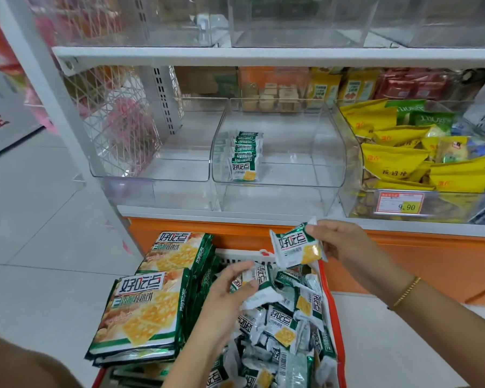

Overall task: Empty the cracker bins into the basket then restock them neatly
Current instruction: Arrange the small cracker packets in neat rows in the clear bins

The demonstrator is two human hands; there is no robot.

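Your right hand (337, 242) pinches a packet (295, 247) by its corner; stand it label-forward beside the row (245, 155) in the middle bin (277, 197). The grip of your left hand (230, 289), down in the basket (330, 303), I cannot tell.

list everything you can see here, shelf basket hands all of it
middle bin: one, clear, lower shelf centre
shelved packs: one short row, green-white, middle bin's left side
left bin: one, clear, beside middle bin
yellow snack packs: many, yellow, in right bin
price tag: one, red-yellow, right bin's front
basket: one, red-rimmed, below shelf
loose packs: many, green-white, in basket
large bags: two stacks, green, basket's left side
left hand: over loose packs, grip blurred
right hand: pinches held pack, green-white, above basket
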